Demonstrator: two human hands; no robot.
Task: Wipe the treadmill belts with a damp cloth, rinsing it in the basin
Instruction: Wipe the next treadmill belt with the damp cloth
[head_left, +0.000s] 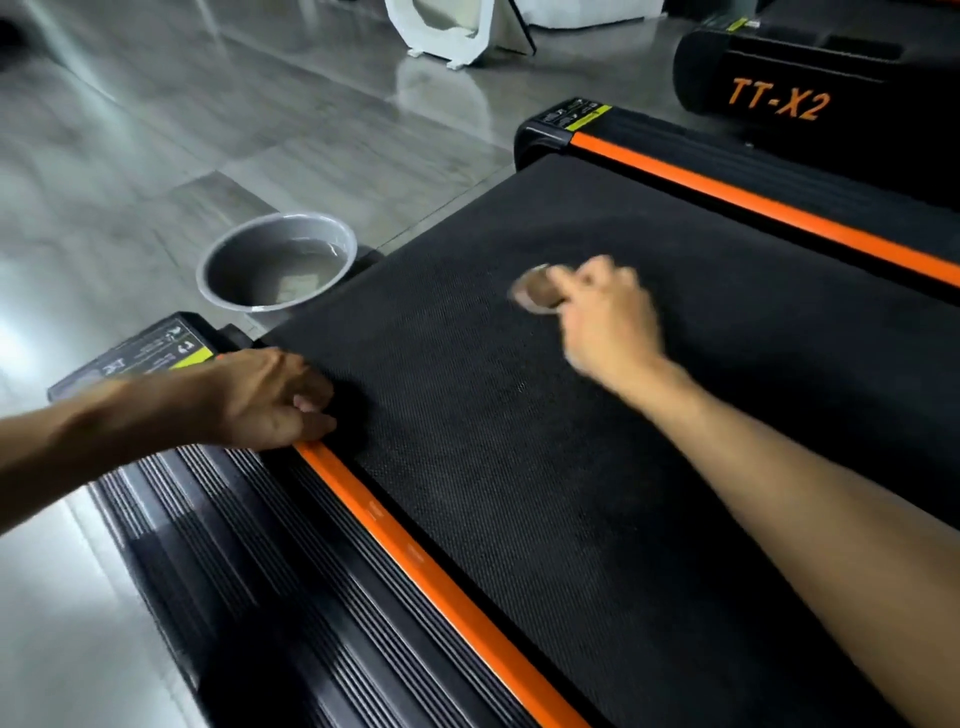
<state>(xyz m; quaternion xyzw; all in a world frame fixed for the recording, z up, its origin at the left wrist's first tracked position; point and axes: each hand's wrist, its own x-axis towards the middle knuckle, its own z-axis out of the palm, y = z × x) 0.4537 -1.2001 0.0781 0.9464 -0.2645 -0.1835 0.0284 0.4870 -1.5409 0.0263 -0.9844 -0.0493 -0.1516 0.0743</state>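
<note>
A black textured treadmill belt (519, 441) fills the middle of the view, edged by orange strips. My right hand (608, 317) is blurred above the belt's middle and grips a small brownish wad, the cloth (537, 291), which sticks out past its fingers. My left hand (275, 397) rests on the belt's left edge, fingers loosely curled over the orange strip (426, 561), holding nothing. A grey round basin (332, 234) with murky water stands on the floor just beyond the belt's far left corner.
A ribbed black side rail (234, 571) runs along the belt's left. A second black machine marked TT-X2 (779, 98) stands at the far right. A white object (447, 31) sits on the shiny grey floor (156, 130) at the back.
</note>
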